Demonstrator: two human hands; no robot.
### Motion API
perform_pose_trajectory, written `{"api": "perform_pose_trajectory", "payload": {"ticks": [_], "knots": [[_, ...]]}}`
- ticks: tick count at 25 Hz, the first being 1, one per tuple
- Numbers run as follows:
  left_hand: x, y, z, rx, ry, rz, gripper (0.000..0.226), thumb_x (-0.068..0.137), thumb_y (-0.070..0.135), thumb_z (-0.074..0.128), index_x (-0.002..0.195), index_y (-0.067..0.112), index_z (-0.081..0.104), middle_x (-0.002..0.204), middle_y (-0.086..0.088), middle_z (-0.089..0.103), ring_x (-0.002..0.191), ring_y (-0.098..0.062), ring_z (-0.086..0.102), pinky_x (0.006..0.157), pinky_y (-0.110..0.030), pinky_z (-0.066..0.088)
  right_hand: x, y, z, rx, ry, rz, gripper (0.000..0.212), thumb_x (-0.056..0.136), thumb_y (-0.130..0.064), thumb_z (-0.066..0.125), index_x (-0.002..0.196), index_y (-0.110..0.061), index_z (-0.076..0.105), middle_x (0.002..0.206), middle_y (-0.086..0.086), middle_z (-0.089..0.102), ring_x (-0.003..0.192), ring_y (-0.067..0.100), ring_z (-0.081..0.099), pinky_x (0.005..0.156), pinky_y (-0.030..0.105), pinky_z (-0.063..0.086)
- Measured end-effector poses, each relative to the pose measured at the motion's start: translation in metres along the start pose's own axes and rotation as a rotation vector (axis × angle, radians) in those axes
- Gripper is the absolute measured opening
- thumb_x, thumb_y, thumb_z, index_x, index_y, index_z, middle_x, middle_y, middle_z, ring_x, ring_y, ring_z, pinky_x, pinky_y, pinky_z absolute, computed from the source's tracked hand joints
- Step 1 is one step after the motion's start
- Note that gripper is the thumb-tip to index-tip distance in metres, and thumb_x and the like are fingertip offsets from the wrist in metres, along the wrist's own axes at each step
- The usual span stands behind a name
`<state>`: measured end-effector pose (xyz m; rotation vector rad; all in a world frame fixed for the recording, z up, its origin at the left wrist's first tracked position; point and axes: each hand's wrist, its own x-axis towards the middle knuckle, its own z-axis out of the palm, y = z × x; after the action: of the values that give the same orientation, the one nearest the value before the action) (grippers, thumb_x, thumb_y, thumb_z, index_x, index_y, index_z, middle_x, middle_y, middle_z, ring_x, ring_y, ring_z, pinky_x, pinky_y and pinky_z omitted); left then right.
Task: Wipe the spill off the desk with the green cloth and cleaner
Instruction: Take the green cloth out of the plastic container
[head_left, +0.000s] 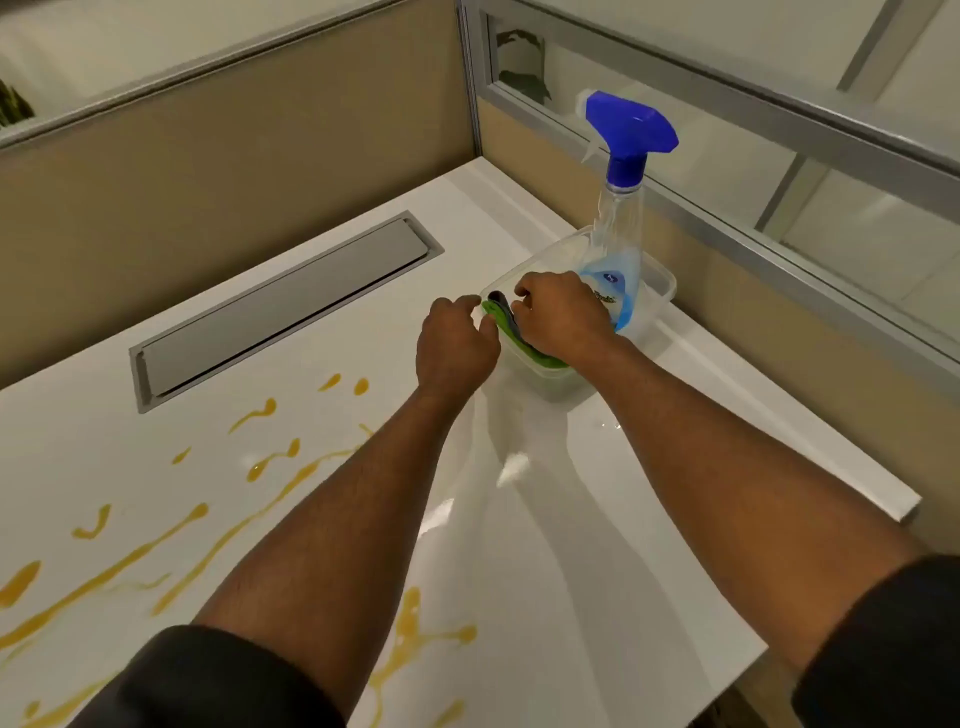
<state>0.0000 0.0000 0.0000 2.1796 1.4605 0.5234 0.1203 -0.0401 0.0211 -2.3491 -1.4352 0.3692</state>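
Note:
Yellow-orange spill streaks (223, 525) run across the left and near part of the white desk (519, 519). A clear plastic tub (657, 291) stands at the desk's right side. In it stand a spray bottle of blue cleaner (621, 208) with a blue trigger head and a folded green cloth (511, 335) beside a dark cloth. My right hand (558, 317) reaches into the tub, its fingers on the cloths. My left hand (457, 348) is at the tub's near-left rim, pinching the green cloth's edge.
A grey cable-tray lid (280, 312) is set into the desk at the back. Beige partition panels (234, 135) with glass tops wall the desk at the back and right. The desk's right edge (904, 512) steps in near me.

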Motion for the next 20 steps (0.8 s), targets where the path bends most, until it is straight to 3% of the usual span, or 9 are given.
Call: {"api": "perform_pose_trajectory", "payload": {"ticks": [4,7,9,15,20], "knots": [[0.024,0.009,0.003,-0.021,-0.018,-0.094,0.039,0.096,0.032,0.05,0.13,0.017,0.059,0.127,-0.013,0.058,0.115,-0.028,0.058,0.092,-0.035,0.046,0.033,-0.004,0.001,-0.024,-0.203,0.081,0.041,0.094,-0.036,0.054,0.123,-0.008,0.061,0.117,0.013,0.067,0.102,0.027,0.063,0.087,0.036,0.052],[0.03,0.015,0.006,-0.045,0.015,-0.116,0.033,0.09,0.031,0.06,0.116,0.011,0.067,0.11,-0.012,0.069,0.099,-0.024,0.066,0.082,-0.029,0.05,0.047,0.0,0.004,-0.024,-0.331,0.092,0.044,0.094,-0.039,0.053,0.121,-0.005,0.062,0.116,0.015,0.066,0.103,0.028,0.062,0.084,0.034,0.051],[0.029,0.017,0.007,-0.043,0.012,-0.129,0.026,0.088,0.023,0.064,0.108,0.008,0.07,0.102,-0.01,0.072,0.09,-0.021,0.067,0.072,-0.024,0.046,0.049,0.002,0.005,-0.012,-0.36,0.066,0.042,0.095,-0.037,0.053,0.118,-0.005,0.065,0.115,0.015,0.066,0.103,0.027,0.062,0.082,0.032,0.049],[0.028,0.018,0.008,-0.053,0.035,-0.135,0.026,0.085,0.017,0.067,0.108,0.006,0.07,0.103,-0.009,0.072,0.089,-0.019,0.067,0.069,-0.02,0.042,0.052,-0.001,0.013,-0.014,-0.362,0.063,0.033,0.093,-0.029,0.057,0.115,-0.007,0.067,0.114,0.013,0.068,0.097,0.024,0.061,0.077,0.029,0.047],[0.027,0.014,0.008,-0.134,0.052,-0.152,0.028,0.085,0.017,0.065,0.11,0.007,0.07,0.104,-0.011,0.071,0.089,-0.019,0.067,0.072,-0.021,0.045,0.046,0.009,0.006,0.309,-0.439,0.137,0.041,0.095,-0.039,0.052,0.114,-0.005,0.066,0.108,0.015,0.066,0.099,0.027,0.062,0.09,0.037,0.053]]}}
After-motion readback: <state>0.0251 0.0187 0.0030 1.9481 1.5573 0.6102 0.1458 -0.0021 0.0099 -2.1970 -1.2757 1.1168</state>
